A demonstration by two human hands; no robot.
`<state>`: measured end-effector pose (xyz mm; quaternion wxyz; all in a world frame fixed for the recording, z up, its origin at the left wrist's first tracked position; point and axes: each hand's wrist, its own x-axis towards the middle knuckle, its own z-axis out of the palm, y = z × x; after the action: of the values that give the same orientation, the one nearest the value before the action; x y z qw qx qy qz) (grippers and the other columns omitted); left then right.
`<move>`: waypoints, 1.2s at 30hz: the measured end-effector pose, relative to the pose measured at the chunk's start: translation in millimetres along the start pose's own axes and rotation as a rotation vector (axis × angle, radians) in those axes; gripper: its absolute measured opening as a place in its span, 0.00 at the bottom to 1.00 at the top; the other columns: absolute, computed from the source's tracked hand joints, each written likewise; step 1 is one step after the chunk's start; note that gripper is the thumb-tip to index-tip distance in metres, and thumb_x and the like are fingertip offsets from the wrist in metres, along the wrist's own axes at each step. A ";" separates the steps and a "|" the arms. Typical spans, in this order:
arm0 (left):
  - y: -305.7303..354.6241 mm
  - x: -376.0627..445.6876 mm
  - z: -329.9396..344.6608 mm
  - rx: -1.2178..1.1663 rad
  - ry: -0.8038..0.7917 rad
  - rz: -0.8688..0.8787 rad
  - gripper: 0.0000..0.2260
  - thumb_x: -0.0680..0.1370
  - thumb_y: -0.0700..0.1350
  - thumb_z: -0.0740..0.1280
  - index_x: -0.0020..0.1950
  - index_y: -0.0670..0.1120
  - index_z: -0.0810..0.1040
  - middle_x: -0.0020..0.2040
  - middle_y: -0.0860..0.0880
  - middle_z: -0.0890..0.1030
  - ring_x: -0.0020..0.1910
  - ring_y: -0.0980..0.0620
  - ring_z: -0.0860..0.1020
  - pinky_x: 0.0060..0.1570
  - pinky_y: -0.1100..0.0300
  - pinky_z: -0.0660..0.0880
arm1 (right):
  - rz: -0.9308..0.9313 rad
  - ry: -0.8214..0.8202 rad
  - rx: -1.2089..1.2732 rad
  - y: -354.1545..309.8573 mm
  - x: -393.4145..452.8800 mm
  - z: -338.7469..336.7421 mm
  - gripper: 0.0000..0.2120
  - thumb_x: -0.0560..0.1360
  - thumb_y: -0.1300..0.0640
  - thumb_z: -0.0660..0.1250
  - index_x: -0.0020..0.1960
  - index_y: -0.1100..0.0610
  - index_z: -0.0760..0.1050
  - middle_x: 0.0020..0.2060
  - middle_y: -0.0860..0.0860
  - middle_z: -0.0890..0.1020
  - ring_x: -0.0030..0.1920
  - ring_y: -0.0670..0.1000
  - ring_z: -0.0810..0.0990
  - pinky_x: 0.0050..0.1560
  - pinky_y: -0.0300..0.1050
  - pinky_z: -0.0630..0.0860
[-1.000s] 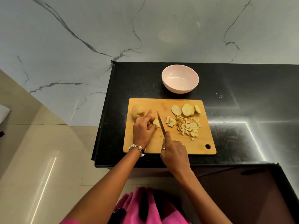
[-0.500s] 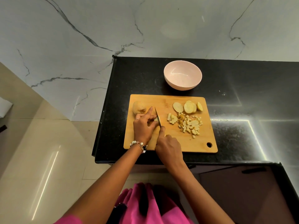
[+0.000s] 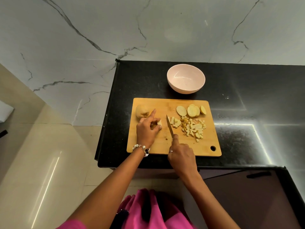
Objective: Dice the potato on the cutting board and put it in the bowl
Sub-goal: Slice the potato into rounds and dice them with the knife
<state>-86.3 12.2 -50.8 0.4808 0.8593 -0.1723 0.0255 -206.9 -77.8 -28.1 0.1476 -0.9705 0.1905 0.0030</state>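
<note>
A wooden cutting board (image 3: 166, 105) lies on the black counter. My left hand (image 3: 147, 130) pinches a small potato piece (image 3: 159, 123) against the board, index finger raised. My right hand (image 3: 180, 154) grips a knife (image 3: 170, 127), its blade pointing away from me just right of that piece. An uncut potato chunk (image 3: 142, 111) sits at the board's far left corner. Potato slices (image 3: 191, 110) lie at the far right, with a heap of diced potato (image 3: 192, 128) below them. An empty pink bowl (image 3: 186, 78) stands beyond the board.
The black counter (image 3: 247, 113) stretches to the right, and its left edge drops to a tiled floor (image 3: 41, 154). A marble wall (image 3: 148, 27) rises behind. A lower dark surface (image 3: 247, 195) sits at the near right.
The knife has moved right, away from the piece under my left hand, and a gap now shows between blade and fingers. My right hand has shifted right and back.
</note>
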 end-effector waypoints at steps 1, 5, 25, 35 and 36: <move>-0.1 0.2 0.0 0.000 -0.004 -0.002 0.31 0.69 0.40 0.74 0.70 0.46 0.69 0.49 0.52 0.83 0.49 0.53 0.76 0.52 0.66 0.72 | 0.011 0.006 0.001 3.5 0.4 -2.1 0.27 0.78 0.60 0.52 0.76 0.61 0.52 0.45 0.59 0.80 0.43 0.61 0.78 0.36 0.47 0.64; -1.5 1.1 -1.5 -0.027 -0.016 -0.021 0.32 0.68 0.39 0.75 0.70 0.47 0.69 0.51 0.52 0.83 0.48 0.56 0.76 0.47 0.77 0.68 | 0.011 0.038 0.060 6.3 -3.5 -5.8 0.26 0.79 0.60 0.53 0.75 0.60 0.54 0.42 0.58 0.81 0.41 0.61 0.78 0.35 0.48 0.65; -0.2 0.1 3.7 0.044 0.127 -0.016 0.24 0.69 0.37 0.74 0.64 0.42 0.75 0.40 0.49 0.85 0.48 0.57 0.70 0.50 0.83 0.58 | -0.053 0.013 -0.128 -37.4 9.9 7.4 0.24 0.68 0.67 0.60 0.64 0.71 0.71 0.25 0.58 0.75 0.21 0.59 0.73 0.22 0.41 0.57; 0.2 -1.6 3.8 0.047 0.107 -0.028 0.25 0.70 0.40 0.73 0.67 0.45 0.73 0.42 0.52 0.84 0.49 0.59 0.69 0.49 0.78 0.61 | -0.054 -0.030 -0.162 -21.8 -17.8 7.3 0.29 0.73 0.64 0.60 0.73 0.66 0.59 0.37 0.60 0.79 0.32 0.60 0.78 0.28 0.46 0.62; 0.1 -1.7 3.5 0.049 0.098 -0.024 0.25 0.71 0.40 0.73 0.67 0.46 0.73 0.43 0.53 0.84 0.49 0.59 0.69 0.49 0.78 0.61 | -0.059 -0.016 -0.107 -22.6 -13.1 6.9 0.28 0.77 0.63 0.55 0.75 0.65 0.52 0.43 0.61 0.79 0.38 0.61 0.79 0.32 0.47 0.63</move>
<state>-88.4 9.6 -53.0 0.4679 0.8705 -0.1374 0.0659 -210.3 -51.0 -27.4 0.0969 -0.9822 0.1602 0.0168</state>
